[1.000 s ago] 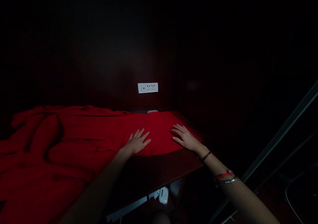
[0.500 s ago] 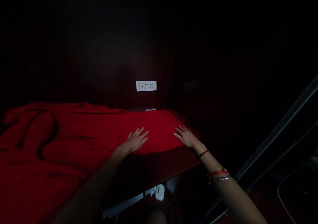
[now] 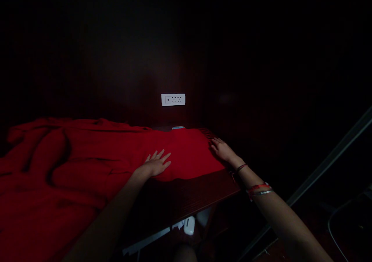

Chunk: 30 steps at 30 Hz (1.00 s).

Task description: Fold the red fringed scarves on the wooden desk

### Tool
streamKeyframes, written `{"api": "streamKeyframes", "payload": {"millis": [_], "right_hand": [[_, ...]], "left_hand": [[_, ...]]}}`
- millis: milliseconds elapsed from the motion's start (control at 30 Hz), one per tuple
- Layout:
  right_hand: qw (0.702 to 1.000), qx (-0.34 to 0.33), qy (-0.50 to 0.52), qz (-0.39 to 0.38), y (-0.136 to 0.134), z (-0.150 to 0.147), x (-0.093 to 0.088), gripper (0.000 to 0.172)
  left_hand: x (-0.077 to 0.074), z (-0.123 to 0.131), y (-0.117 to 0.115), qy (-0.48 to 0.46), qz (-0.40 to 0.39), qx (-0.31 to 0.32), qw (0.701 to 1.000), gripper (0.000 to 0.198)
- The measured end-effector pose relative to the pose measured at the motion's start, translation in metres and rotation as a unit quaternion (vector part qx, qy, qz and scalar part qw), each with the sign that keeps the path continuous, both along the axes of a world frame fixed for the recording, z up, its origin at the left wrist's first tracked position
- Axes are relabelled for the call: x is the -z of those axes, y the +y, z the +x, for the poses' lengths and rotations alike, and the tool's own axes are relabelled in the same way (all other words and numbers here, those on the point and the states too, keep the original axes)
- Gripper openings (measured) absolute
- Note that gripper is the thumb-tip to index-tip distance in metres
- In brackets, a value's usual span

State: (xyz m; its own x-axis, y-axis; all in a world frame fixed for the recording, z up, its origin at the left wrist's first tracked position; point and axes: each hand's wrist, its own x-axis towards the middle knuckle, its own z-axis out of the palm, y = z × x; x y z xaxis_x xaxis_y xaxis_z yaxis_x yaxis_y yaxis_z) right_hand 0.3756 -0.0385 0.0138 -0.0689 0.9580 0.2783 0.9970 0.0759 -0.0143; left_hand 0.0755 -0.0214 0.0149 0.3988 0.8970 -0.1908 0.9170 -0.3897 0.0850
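Note:
A red fringed scarf [image 3: 190, 153] lies over a dark wooden table [image 3: 186, 196]. Its right part is spread flat, while the left part is bunched in loose folds. My left hand [image 3: 157, 164] rests palm down on the flat part, fingers spread. At the scarf's right end, close to the fringe, my right hand [image 3: 223, 150] lies palm down with its fingers extended. Neither hand grips the cloth. Bracelets circle my right wrist and forearm.
A white socket panel [image 3: 173, 99] is on the dark wall behind the table. A small flat object [image 3: 178, 128] peeks out behind the scarf's back edge. Below the tabletop is a white rounded object [image 3: 189, 225]. A pale bar [image 3: 328, 161] slants across the right side.
My right hand has slid right and slightly away along the scarf toward its fringed end. My left hand has stayed nearly in place. The view has shifted slightly.

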Motion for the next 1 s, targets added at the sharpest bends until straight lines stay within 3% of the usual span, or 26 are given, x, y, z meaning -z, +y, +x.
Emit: {"api": "streamKeyframes", "payload": {"millis": [100,167,267,333,433,500,567,633,733,833,933,1000], "right_hand": [[0.997,-0.006,0.004,-0.079,0.017,0.001,-0.003,0.047],[0.993,0.046,0.01,-0.105,0.02,0.0,0.001,0.054],[0.983,0.166,0.001,-0.077,0.013,-0.005,0.007,0.063],[0.981,0.192,-0.022,-0.021,0.006,-0.011,0.008,0.065],[0.996,0.079,-0.045,0.025,0.001,-0.018,0.006,0.062],[0.999,0.009,-0.031,-0.039,0.003,-0.019,0.006,0.061],[0.993,0.015,-0.009,-0.114,0.006,-0.016,0.007,0.063],[0.988,0.073,0.003,-0.133,0.008,-0.012,0.008,0.066],[0.992,0.113,-0.009,-0.057,0.005,-0.012,0.005,0.064],[0.999,0.028,-0.017,0.017,-0.006,-0.025,-0.001,0.061],[0.994,-0.089,0.006,-0.07,-0.017,-0.042,-0.001,0.059],[0.985,-0.1,0.017,-0.142,-0.019,-0.045,0.004,0.061]], "left_hand": [[-0.003,-0.006,0.002,0.016,-0.003,-0.023,1.0,0.052],[-0.003,-0.008,0.003,0.02,0.003,-0.03,0.999,0.052],[-0.002,-0.007,0.001,0.023,0.009,-0.033,0.999,0.053],[-0.001,-0.005,-0.001,0.025,0.012,-0.036,0.999,0.053],[0.0,-0.004,-0.002,0.024,0.017,-0.039,0.999,0.054],[0.001,-0.004,-0.002,0.022,0.022,-0.034,0.999,0.055],[0.002,-0.005,-0.002,0.017,0.022,-0.018,0.999,0.056],[0.003,-0.005,-0.002,0.006,0.015,0.004,1.0,0.057],[0.003,-0.004,-0.004,-0.019,0.019,0.033,0.999,0.061],[0.003,-0.001,-0.005,-0.041,0.087,0.04,0.995,0.062],[0.004,0.001,-0.006,-0.033,0.097,0.029,0.994,0.063],[0.005,0.002,-0.006,-0.023,0.052,0.029,0.998,0.064]]}}
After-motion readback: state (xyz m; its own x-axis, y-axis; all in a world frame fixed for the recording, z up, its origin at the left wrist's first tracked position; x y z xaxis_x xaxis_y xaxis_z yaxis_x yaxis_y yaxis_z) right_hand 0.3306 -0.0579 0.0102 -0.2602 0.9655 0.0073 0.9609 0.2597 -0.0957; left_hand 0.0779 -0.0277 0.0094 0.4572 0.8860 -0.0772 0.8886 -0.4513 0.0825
